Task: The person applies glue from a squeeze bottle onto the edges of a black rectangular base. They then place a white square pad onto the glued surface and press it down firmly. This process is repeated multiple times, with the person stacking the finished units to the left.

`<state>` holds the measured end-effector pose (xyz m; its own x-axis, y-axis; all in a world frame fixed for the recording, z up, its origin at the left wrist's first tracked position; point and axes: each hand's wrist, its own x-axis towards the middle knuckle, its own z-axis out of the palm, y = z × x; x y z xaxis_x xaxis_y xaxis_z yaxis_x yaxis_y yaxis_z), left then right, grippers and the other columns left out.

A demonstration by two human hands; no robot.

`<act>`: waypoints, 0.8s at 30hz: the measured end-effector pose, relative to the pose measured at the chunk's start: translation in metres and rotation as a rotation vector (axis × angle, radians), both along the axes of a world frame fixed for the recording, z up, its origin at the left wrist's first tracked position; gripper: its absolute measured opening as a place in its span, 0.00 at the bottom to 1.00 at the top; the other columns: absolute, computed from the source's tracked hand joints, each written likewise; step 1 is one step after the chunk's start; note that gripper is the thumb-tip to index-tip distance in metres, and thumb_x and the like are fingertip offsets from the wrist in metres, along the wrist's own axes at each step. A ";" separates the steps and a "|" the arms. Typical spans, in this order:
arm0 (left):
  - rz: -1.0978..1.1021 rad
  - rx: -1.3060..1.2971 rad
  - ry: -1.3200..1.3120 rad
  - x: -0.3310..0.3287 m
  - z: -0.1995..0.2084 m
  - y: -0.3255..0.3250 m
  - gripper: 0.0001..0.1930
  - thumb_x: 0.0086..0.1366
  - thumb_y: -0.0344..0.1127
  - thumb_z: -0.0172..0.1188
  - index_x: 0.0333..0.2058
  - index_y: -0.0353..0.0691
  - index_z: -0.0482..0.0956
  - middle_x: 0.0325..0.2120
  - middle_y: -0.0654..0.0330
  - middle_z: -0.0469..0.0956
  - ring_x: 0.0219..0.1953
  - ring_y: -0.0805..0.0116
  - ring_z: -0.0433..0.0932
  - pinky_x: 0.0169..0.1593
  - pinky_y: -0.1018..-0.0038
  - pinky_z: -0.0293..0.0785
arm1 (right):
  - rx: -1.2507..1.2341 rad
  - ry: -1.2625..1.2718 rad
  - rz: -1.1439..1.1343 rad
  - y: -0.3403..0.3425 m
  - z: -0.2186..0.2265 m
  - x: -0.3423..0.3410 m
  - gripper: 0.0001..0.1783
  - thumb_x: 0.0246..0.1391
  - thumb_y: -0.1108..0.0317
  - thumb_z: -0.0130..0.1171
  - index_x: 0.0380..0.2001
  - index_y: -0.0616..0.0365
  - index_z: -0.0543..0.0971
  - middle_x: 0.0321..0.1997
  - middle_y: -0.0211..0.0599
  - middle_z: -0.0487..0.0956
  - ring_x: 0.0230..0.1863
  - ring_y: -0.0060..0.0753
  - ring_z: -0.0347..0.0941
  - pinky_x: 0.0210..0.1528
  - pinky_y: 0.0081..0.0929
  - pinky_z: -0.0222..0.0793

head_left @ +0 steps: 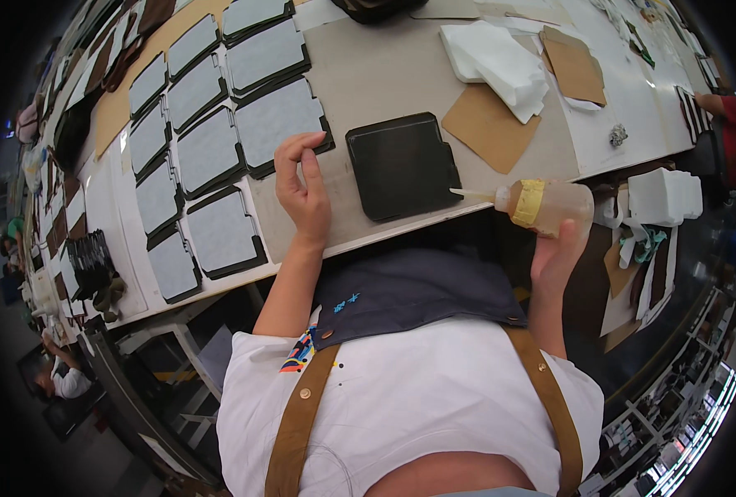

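Observation:
My right hand [554,248] is wrapped round a translucent squeeze bottle [571,209] with a yellow band at its neck. The bottle is tilted on its side, and its thin pale nozzle [470,194] points left to the right edge of a black flat panel [401,170]. That panel has rounded corners and lies near the table's front edge. Left of it, my left hand [303,186] is raised with loosely bent fingers; a gap shows between thumb and forefinger, and I see nothing held. Behind this hand lies a grey-faced panel with black edges [277,120].
Rows of similar grey-faced panels [209,149] cover the table's left side. Brown card [490,128], white foam sheets [500,70] and a small crumpled silvery lump [618,134] lie to the right. Another person's hand [710,103] is at the far right. The table's front edge [368,240] runs before me.

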<state>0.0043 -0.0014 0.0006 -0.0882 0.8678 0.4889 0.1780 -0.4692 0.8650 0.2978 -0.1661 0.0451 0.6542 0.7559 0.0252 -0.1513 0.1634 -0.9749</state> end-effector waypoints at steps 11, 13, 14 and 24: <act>-0.011 -0.010 -0.022 0.001 -0.004 0.001 0.09 0.72 0.27 0.50 0.42 0.35 0.80 0.43 0.58 0.79 0.48 0.67 0.75 0.54 0.74 0.69 | 0.231 -0.413 -0.064 -0.013 -0.019 -0.033 0.45 0.50 0.49 0.71 0.59 0.55 0.54 0.54 0.54 0.68 0.56 0.50 0.72 0.61 0.53 0.70; -0.009 -0.016 -0.022 0.001 -0.004 0.001 0.09 0.72 0.27 0.51 0.42 0.35 0.80 0.43 0.58 0.79 0.48 0.67 0.75 0.54 0.74 0.69 | 0.266 -0.441 -0.048 -0.013 -0.022 -0.032 0.44 0.50 0.50 0.72 0.58 0.54 0.54 0.54 0.54 0.68 0.55 0.49 0.72 0.61 0.54 0.70; -0.008 -0.018 -0.023 0.001 -0.004 0.001 0.09 0.72 0.27 0.51 0.42 0.35 0.80 0.43 0.58 0.79 0.48 0.67 0.75 0.54 0.74 0.69 | 0.269 -0.447 -0.039 -0.013 -0.021 -0.034 0.44 0.50 0.50 0.72 0.58 0.54 0.54 0.54 0.54 0.67 0.55 0.48 0.72 0.61 0.55 0.70; -0.012 -0.013 -0.002 0.000 -0.005 0.001 0.09 0.73 0.28 0.50 0.43 0.34 0.80 0.43 0.58 0.79 0.49 0.68 0.76 0.56 0.74 0.68 | 0.365 -0.473 0.078 -0.008 -0.025 -0.052 0.44 0.48 0.54 0.74 0.55 0.53 0.54 0.53 0.55 0.67 0.54 0.46 0.72 0.59 0.52 0.73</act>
